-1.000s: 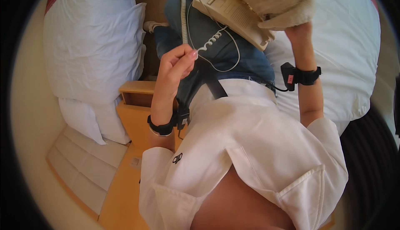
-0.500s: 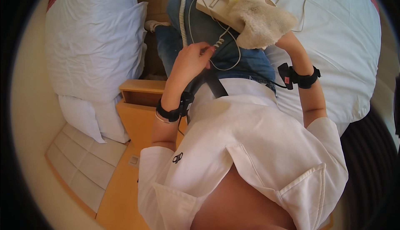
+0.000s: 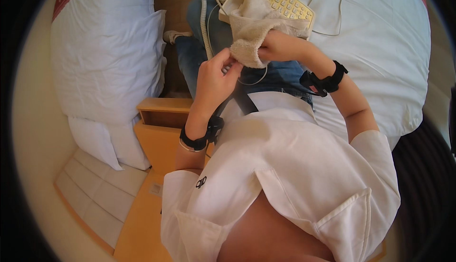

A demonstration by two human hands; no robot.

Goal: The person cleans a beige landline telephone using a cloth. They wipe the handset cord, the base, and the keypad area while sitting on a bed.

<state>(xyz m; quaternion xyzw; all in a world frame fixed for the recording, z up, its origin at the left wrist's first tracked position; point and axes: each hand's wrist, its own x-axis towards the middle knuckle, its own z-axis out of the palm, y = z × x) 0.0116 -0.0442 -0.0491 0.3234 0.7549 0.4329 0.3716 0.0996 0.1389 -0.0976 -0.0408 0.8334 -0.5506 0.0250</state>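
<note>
At the top centre of the frame your right hand clutches the beige cloth on the cream telephone, your left hand pinches its lower edge, so wiping looks under way, unfinished.

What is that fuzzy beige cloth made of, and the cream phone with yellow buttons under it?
The beige cloth looks like cotton terry towelling: its surface is nubbly, matte and folds softly. The cream phone seems to be hard moulded plastic, smooth, with rows of yellow keys; its coiled cord looks like glossy plastic too.
</note>
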